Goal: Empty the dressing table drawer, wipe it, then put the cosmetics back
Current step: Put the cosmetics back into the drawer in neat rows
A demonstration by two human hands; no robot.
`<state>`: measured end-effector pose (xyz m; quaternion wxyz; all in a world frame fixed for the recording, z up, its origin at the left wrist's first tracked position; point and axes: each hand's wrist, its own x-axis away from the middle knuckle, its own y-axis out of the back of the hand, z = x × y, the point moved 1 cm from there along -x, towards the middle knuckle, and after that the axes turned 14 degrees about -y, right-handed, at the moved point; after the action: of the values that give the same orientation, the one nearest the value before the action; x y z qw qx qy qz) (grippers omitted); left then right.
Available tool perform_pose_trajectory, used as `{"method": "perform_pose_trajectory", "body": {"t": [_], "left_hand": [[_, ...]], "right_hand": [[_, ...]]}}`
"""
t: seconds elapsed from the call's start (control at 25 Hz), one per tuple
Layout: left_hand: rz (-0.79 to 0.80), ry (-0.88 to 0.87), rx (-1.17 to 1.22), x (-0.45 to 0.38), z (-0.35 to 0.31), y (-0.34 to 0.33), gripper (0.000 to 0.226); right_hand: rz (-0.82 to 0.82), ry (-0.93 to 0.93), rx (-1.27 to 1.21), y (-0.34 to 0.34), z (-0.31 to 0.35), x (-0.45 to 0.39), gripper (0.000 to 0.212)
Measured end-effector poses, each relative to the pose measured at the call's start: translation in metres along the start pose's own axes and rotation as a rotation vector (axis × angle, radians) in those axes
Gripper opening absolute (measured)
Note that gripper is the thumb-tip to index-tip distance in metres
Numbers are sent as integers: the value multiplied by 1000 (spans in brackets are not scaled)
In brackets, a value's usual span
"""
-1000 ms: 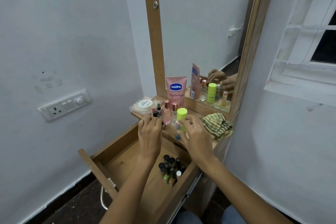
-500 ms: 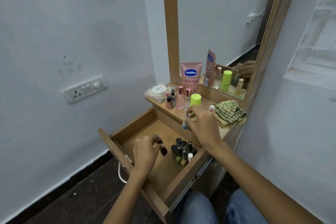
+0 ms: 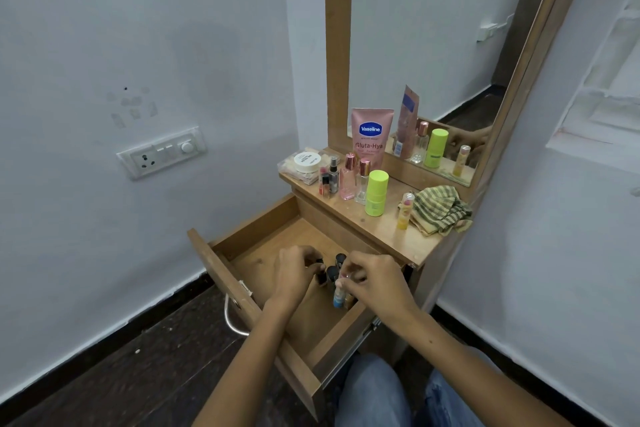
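Both your hands are down in the open drawer (image 3: 263, 246): your right hand (image 3: 375, 282) pinches a small bottle (image 3: 339, 295) upright near its right wall, your left hand (image 3: 294, 270) grips a dark-capped bottle (image 3: 322, 276) beside it.

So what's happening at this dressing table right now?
A person is putting cosmetics back into the open drawer. The left hand grips a small dark bottle, and the right hand pinches a slim blue-bottomed tube, beside small bottles already standing there. Several items, including the Vaseline tube and striped cloth, remain on the tabletop.
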<state>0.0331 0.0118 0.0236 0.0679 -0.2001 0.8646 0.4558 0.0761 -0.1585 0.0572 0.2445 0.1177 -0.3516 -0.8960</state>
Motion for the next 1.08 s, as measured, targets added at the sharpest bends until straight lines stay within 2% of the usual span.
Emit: {"method": "perform_pose_trajectory", "body": {"t": [0.2,0.32,0.64,0.8,1.08], "left_hand": [[46,-20,-54,5,1,8,10],[126,-21,-42,7,0,14,14],[228,-39,105,17,-13,-5,16],[235,2,274,18,-13,-10,18],[296,47,395,20,-10,-7,4]], "right_hand": [[-30,10,310,-8,-3,3,15],[-62,14,387,-11,-4,5,15],[29,-79,231,-1,-3,9,14],[54,-95,192,6,-2,11,12],[124,-95,178,0,10,13,13]]}}
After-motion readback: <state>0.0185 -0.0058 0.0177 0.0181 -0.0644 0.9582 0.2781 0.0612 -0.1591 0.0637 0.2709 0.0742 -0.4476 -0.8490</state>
